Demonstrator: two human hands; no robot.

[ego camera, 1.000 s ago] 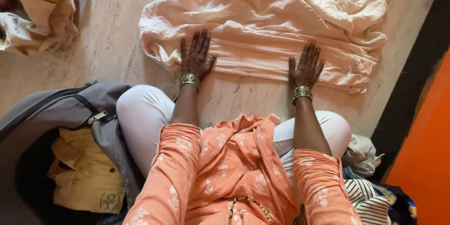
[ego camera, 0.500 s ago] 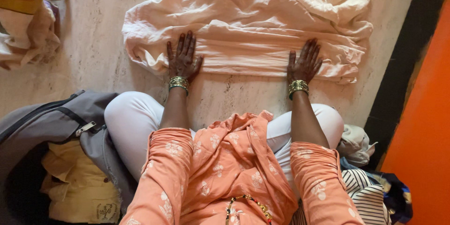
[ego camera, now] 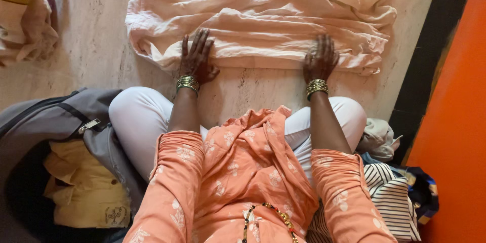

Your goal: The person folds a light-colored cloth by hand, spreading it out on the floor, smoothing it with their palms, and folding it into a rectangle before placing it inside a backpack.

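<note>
A person sits cross-legged on a pale stone floor (ego camera: 91,45), both arms stretched forward onto a peach-coloured garment (ego camera: 273,15) that lies spread and loosely folded on the floor just ahead of the knees. The left hand (ego camera: 196,58) lies flat and open on the garment's near folded edge toward its left end, fingers spread and pointing away from the body, gripping nothing. The right hand (ego camera: 319,58) rests on the same near edge toward the right end, palm down with fingers slightly curled against the cloth, also holding nothing. Each wrist carries a stack of gold bangles (ego camera: 187,82). The person wears an orange printed tunic (ego camera: 243,172) over white trousers (ego camera: 136,116). To the left, beside the knee, an open grey bag (ego camera: 55,116) holds a yellow garment (ego camera: 81,187). To the right, near the other knee, lies a striped cloth (ego camera: 392,197) against an orange wall (ego camera: 455,121).
</note>
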